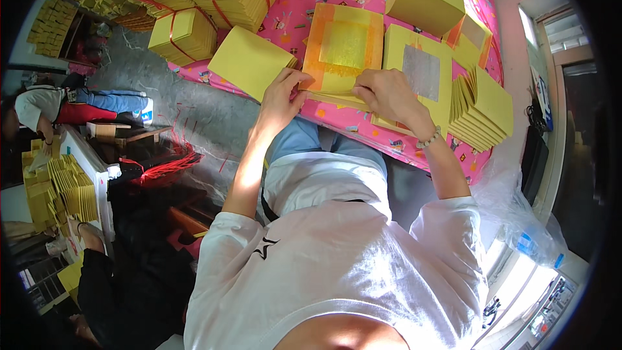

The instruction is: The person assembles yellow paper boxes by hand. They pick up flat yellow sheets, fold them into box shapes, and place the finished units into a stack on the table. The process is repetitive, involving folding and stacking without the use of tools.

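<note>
On the pink patterned table cover lies a yellow sheet of joss paper (350,18) with a gold foil square and an orange border. Its near edge is pinched by my left hand (280,98) at the left corner, thumb against fingers. My right hand (392,94), fingers curled and closed, grips the same edge farther right; a bead bracelet circles that wrist. Beside the left hand rests a stack of plain yellow paper (249,58). To the right lies a yellow stack with a silver foil square (421,71), partly covered by my right hand.
A fanned yellow stack (483,110) and a tall block of paper (424,3) stand at the right. Red-tied bundles (184,35) fill the far left. Red strings (172,165) lie beyond the table's left edge. Co-workers (39,107) sit at the left near another paper-covered table.
</note>
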### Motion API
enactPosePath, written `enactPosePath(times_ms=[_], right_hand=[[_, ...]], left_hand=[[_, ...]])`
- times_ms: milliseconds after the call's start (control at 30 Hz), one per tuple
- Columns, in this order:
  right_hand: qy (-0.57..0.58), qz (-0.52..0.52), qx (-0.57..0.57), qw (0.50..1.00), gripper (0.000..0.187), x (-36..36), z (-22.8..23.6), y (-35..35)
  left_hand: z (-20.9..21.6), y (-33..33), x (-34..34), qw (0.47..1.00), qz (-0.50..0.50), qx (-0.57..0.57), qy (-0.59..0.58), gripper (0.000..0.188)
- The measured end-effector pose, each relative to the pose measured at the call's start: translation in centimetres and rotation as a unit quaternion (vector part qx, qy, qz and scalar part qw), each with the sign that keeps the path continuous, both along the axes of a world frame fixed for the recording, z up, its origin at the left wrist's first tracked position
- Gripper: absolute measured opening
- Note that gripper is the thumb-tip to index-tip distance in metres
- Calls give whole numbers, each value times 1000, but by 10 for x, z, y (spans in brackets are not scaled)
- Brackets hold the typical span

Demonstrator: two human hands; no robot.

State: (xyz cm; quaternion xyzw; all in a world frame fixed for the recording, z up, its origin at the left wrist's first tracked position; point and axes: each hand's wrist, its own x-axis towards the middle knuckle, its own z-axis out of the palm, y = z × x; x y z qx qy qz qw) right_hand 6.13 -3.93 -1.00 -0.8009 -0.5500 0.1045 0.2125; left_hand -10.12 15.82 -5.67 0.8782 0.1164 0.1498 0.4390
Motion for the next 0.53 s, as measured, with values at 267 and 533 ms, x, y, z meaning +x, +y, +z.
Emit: enactPosePath(times_ms=[267, 533], right_hand=[[0, -4, 2, 1000, 22, 1, -1, 0], [5, -10, 3, 1000, 22, 1, -1, 0]], left_hand=[[3, 0, 1, 1000, 0, -10, 14, 28], [3, 1, 2, 1000, -4, -16, 15, 27]])
